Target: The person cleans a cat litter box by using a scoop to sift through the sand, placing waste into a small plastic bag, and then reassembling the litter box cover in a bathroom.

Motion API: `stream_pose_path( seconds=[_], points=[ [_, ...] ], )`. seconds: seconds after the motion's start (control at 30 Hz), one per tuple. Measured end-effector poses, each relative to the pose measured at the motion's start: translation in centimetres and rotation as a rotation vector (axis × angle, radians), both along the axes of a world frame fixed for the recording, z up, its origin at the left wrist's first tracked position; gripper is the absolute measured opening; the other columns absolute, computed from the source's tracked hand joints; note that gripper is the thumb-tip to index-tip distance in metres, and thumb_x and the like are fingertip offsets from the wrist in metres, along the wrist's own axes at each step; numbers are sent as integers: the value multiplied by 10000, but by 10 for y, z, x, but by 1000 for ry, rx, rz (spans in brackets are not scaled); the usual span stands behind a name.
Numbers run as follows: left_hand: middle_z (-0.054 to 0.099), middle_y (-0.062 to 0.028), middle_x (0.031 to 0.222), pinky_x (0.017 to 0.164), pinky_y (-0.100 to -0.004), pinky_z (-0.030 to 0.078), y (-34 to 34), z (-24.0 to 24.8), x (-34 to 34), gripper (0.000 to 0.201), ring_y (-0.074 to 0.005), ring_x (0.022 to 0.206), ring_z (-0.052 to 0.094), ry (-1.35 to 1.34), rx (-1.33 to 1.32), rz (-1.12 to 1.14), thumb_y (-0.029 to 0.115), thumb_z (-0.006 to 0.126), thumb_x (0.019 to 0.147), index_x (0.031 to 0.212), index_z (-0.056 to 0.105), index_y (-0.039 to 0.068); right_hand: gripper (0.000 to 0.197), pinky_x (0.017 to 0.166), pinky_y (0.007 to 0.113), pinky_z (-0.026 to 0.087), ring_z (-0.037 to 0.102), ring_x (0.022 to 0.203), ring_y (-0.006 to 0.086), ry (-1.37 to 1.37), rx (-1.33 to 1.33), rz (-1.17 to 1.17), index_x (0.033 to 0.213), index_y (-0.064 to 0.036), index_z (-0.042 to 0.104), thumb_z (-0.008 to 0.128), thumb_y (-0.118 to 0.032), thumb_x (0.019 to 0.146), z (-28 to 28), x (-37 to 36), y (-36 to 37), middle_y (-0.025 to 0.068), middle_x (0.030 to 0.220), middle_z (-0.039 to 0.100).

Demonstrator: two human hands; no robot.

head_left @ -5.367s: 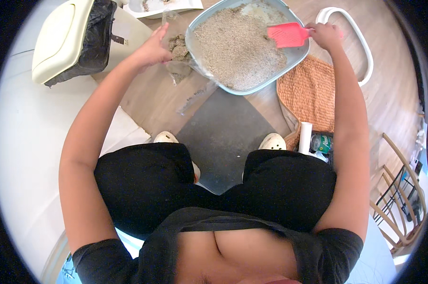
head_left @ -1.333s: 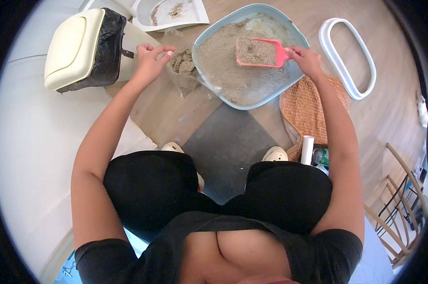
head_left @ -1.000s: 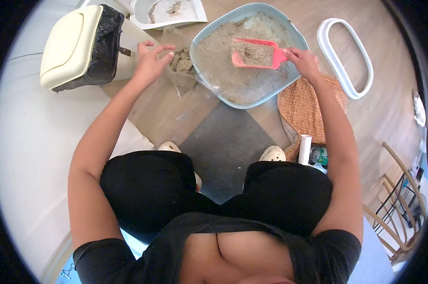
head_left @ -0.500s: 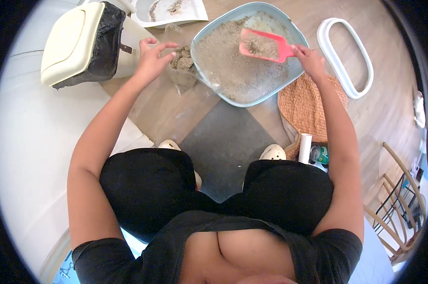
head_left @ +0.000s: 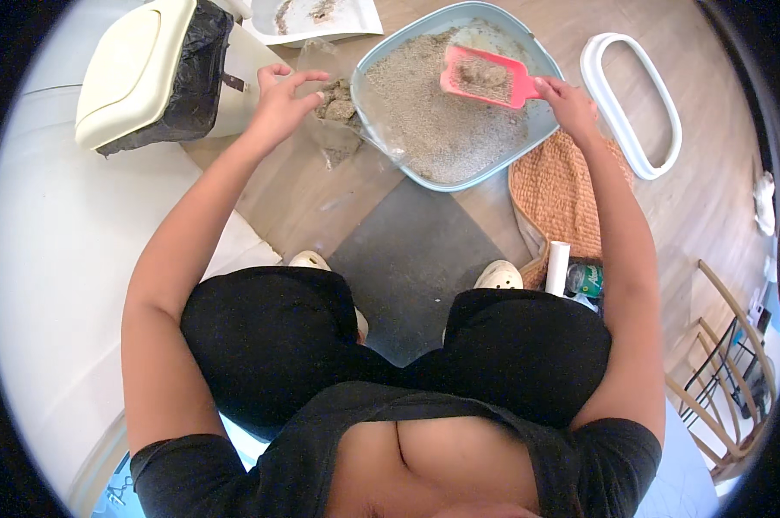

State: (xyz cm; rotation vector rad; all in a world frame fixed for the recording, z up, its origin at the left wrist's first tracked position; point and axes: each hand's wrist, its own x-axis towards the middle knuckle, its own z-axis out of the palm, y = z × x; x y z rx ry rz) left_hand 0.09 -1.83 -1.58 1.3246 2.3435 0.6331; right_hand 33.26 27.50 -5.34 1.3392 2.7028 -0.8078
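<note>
My right hand (head_left: 565, 105) grips the handle of a red slotted litter scoop (head_left: 521, 79), held level above a light blue litter box (head_left: 433, 185). A few brownish clumps lie in the scoop, and its slots show around them. Grey-beige litter (head_left: 442, 142) covers most of the box floor. At the box's left side, my left hand (head_left: 279, 105) pinches the edge of a clear plastic bag (head_left: 331, 142) between thumb and fingers. Several clumps of used litter (head_left: 338, 108) lie inside the bag.
A cream lidded bin (head_left: 131, 73) with a black liner stands at the left. Behind is a white tray (head_left: 355, 19) with brown residue. To the right lie a white oval frame (head_left: 590, 69) and an orange woven mat (head_left: 558, 186). A dark mat (head_left: 398, 268) lies between my feet.
Loose litter in the scoop has dropped, leaving clumps and bare slots visible. The scoop has shifted slightly right. My left hand stays on the bag.
</note>
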Motion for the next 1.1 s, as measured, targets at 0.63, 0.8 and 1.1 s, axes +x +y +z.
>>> stream_pose_path(
  seconds=[0.63,0.8,1.1],
  points=[
    [332,-141,1155,944,-348,352,-13,-7,-5,386,-269,1065,345,69,-27,8,196,675,734,1113,627,250,468,882,435,344,598,965,280,-81,102,-4,1082,-261,655,434,-601,848,13,-20,-17,35,897,686],
    [331,-132,1157,946,-344,355,-6,0,0,395,-260,1050,363,57,-34,0,184,680,727,1111,627,259,467,855,459,347,605,940,280,-63,61,35,1068,-269,661,428,-608,846,15,-13,-9,31,854,684],
    [277,-166,1205,967,-338,360,-5,2,-1,403,-317,1188,265,-21,-40,9,133,653,704,1096,630,227,433,810,460,338,621,828,264,-77,174,79,1039,-294,674,427,-596,852,16,-14,-8,35,775,678]
  ],
)
